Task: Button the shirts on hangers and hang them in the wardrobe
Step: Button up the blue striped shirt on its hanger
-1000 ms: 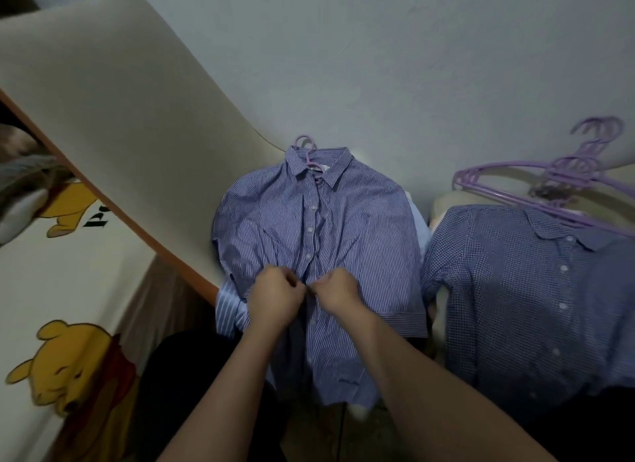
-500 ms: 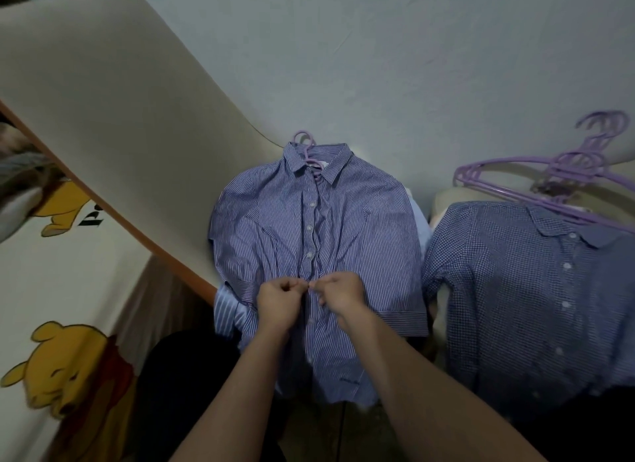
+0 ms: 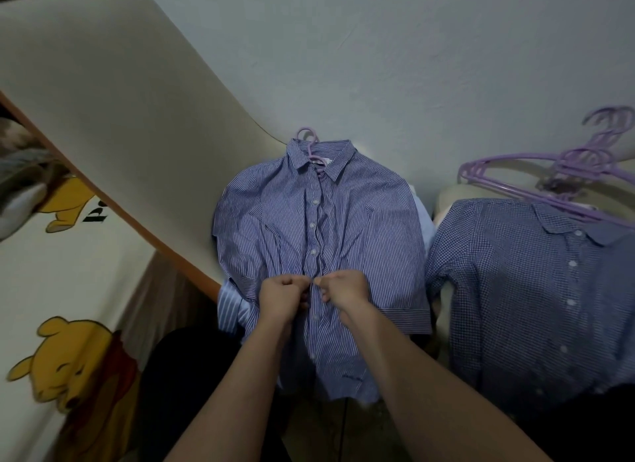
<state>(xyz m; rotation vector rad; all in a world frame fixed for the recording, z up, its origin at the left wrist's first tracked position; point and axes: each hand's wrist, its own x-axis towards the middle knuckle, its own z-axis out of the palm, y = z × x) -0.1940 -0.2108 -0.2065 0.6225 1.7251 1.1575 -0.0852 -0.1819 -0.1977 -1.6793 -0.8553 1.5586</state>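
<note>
A blue-and-white striped shirt (image 3: 364, 227) lies in front of me on a purple hanger (image 3: 311, 145), its upper buttons closed. My left hand (image 3: 281, 298) and my right hand (image 3: 343, 289) meet at the placket below the middle. Both pinch the shirt's front edges with curled fingers, almost touching each other. The button between them is hidden by my fingers. To the right lies a dark blue checked shirt (image 3: 522, 289), buttoned down its front.
Several loose purple hangers (image 3: 563, 172) lie stacked above the checked shirt. A cream bed board (image 3: 120, 117) with an orange edge slants across the left. A bear-print sheet (image 3: 51, 289) covers the bed at far left. A pale wall (image 3: 378, 49) is behind.
Both hands have stayed at the same spot on the placket, fingers working closer together. The view has shifted slightly.
</note>
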